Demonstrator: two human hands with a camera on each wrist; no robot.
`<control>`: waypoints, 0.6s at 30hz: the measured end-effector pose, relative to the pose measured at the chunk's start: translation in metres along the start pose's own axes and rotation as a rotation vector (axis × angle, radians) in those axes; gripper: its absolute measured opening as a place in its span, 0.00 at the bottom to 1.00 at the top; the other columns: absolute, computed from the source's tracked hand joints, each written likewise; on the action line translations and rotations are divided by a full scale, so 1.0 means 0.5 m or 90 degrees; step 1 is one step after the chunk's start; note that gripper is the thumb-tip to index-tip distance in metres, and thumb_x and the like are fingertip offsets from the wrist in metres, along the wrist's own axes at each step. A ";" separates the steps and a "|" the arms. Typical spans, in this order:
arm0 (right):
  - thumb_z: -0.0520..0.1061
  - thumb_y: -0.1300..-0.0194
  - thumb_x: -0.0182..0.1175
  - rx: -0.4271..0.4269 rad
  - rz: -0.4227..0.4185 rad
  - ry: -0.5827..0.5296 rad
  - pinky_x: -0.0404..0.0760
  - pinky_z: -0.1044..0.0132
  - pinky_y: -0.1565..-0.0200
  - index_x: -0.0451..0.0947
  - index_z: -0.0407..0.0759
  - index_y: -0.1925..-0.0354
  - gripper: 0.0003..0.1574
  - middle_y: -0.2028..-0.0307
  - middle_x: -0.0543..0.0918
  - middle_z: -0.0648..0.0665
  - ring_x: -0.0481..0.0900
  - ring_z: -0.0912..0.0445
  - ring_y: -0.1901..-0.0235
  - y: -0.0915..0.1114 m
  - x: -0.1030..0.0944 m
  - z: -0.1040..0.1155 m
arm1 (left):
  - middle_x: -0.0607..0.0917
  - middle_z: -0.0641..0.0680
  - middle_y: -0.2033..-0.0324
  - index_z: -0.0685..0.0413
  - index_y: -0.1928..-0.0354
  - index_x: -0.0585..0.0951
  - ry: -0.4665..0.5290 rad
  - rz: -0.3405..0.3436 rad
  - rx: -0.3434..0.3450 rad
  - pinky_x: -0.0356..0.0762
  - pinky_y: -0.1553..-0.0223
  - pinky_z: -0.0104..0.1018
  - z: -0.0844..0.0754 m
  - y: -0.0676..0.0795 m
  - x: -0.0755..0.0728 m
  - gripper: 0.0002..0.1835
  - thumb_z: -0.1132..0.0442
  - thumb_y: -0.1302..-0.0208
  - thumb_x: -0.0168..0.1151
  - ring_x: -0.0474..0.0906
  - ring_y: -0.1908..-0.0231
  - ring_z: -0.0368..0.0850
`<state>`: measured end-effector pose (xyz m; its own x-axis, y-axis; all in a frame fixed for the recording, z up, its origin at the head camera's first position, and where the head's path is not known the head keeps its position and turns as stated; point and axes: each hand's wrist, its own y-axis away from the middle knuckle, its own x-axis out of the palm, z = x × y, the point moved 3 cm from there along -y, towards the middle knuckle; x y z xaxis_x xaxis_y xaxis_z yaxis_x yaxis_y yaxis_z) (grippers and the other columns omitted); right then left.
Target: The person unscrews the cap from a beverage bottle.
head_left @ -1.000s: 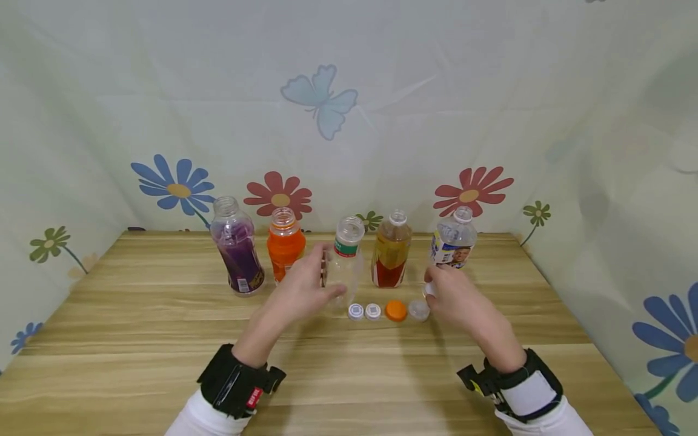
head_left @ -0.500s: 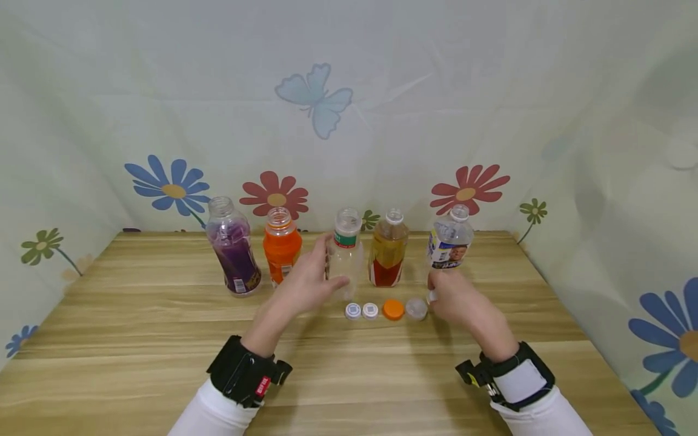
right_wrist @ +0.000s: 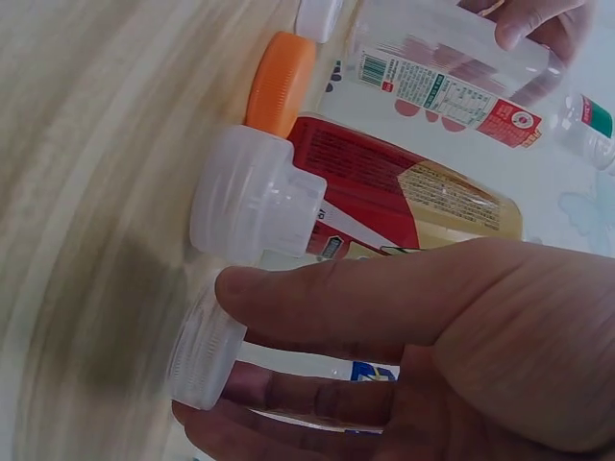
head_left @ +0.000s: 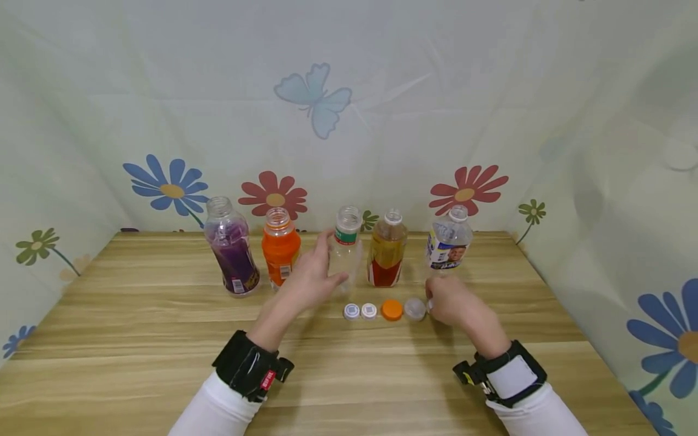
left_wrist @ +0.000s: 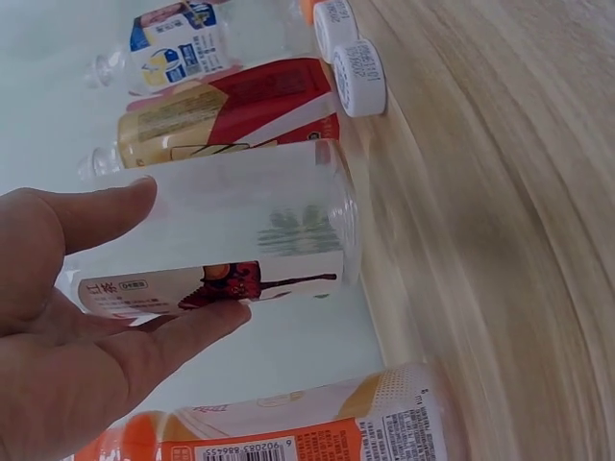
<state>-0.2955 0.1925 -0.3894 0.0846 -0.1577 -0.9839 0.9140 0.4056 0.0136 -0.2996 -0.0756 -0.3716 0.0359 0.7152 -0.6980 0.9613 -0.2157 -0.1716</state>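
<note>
My left hand [head_left: 305, 281] holds an uncapped clear bottle [head_left: 347, 254] with a green neck band, standing upright mid-row. In the left wrist view its thumb lies across one side and a finger touches the label. My right hand [head_left: 452, 297] pinches a translucent bottle cap [right_wrist: 207, 351] at the table surface, right of the row of caps. Beside that cap sits a larger translucent cap [head_left: 414, 309] with a raised top. An orange cap [head_left: 392, 310] and two white caps, one [head_left: 369, 311] and another [head_left: 351, 311], continue the row leftward.
Uncapped bottles flank the held one: a purple bottle [head_left: 234, 254] and an orange bottle [head_left: 280, 251] on the left, an amber-and-red bottle [head_left: 387, 257] and a clear labelled bottle [head_left: 450, 242] on the right. A flowered curtain [head_left: 382, 139] hangs behind the wooden table [head_left: 360, 375].
The clear bottle has shifted slightly back, into line with the other bottles, along with my left hand. My right hand has lowered slightly with the small cap, beside the larger translucent cap.
</note>
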 end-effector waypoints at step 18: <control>0.33 0.46 0.66 0.065 0.080 0.028 0.77 0.54 0.67 0.78 0.41 0.67 0.08 0.70 0.79 0.44 0.77 0.49 0.70 -0.002 0.014 -0.002 | 0.71 0.67 0.32 0.55 0.20 0.49 0.031 0.021 -0.043 0.67 0.33 0.58 0.029 -0.022 0.012 0.49 0.61 0.33 0.71 0.71 0.35 0.63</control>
<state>-0.2962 0.1920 -0.3966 0.1858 -0.0706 -0.9801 0.9331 0.3252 0.1534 -0.3142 -0.0786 -0.3841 0.0794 0.7400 -0.6679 0.9757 -0.1951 -0.1002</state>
